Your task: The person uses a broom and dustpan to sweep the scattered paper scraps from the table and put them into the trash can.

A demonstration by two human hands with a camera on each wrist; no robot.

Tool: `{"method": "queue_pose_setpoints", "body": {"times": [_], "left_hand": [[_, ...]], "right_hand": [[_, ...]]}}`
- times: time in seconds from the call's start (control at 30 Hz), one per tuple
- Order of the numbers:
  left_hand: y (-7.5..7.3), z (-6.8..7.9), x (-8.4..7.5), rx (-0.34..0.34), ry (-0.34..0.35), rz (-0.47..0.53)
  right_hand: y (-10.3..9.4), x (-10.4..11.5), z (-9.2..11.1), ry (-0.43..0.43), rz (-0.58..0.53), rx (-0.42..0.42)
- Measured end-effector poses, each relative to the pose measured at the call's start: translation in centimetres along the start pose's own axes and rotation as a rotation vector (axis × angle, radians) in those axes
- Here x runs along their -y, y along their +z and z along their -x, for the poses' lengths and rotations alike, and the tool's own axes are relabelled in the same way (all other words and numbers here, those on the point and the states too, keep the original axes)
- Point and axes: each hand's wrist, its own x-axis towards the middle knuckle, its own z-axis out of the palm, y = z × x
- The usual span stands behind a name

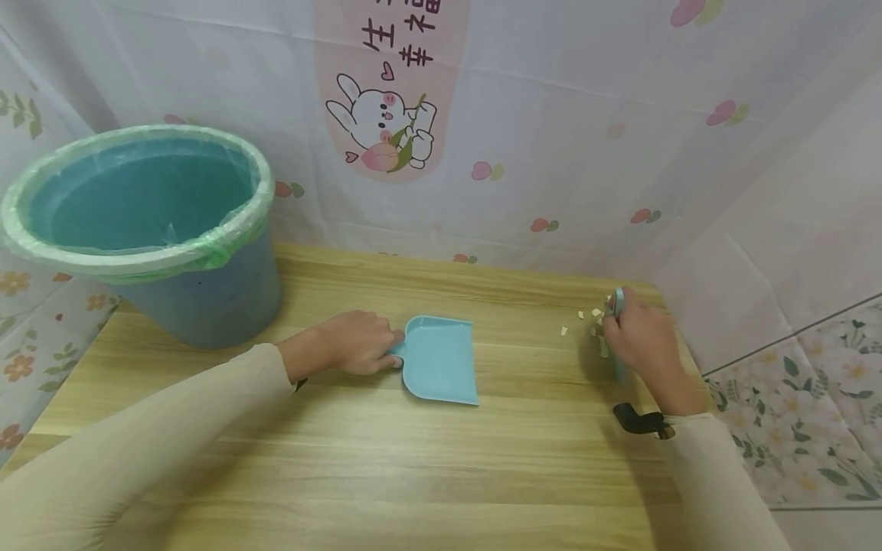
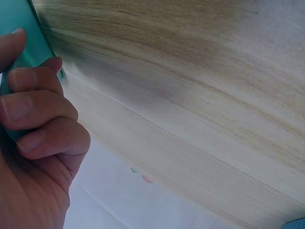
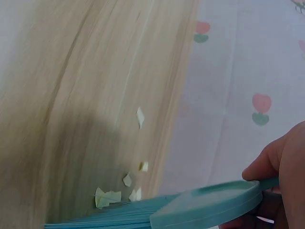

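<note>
My left hand point(image 1: 365, 342) grips the handle of a light blue dustpan point(image 1: 441, 360), which lies on the wooden table with its wide edge facing right. In the left wrist view the fingers point(image 2: 40, 112) curl round the teal handle. Over at the table's right side, my right hand point(image 1: 644, 340) holds a small blue hand brush point(image 3: 205, 207) by its handle. The brush's bristles point(image 3: 105, 220) reach down to the table beside several small pale yellow scraps point(image 3: 108, 197). A few of these scraps point(image 1: 581, 314) lie just left of the brush in the head view.
A large blue bucket point(image 1: 227, 298) with a pale green bag over its rim stands at the table's back left. Behind the wooden table point(image 1: 386, 459) hangs a white printed curtain point(image 1: 551, 115). Floral tiles point(image 1: 806, 413) flank the right edge.
</note>
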Motion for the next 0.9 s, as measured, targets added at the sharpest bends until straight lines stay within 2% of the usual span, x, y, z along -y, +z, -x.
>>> {"method": "queue_pose_setpoints", "body": {"times": [0.2,0.53,0.77,0.9], "left_hand": [[-0.1,0.0,-0.1,0.002,0.0,-0.001],[-0.2,-0.1,-0.2,0.012,-0.007,0.0],[-0.2,0.0,-0.1,0.015,-0.005,-0.002],[-0.1,0.0,0.0,0.017,-0.007,0.008]], "right_hand": [[0.4,1.0,-0.6,-0.11,-0.003,-0.016],[0.3,2.3,-0.8,-0.241,-0.013,0.092],[0.9,3.1,-0.1,-0.45,-0.046,0.024],[1.1,3.8,0.5,-0.509,-0.11,0.036]]}}
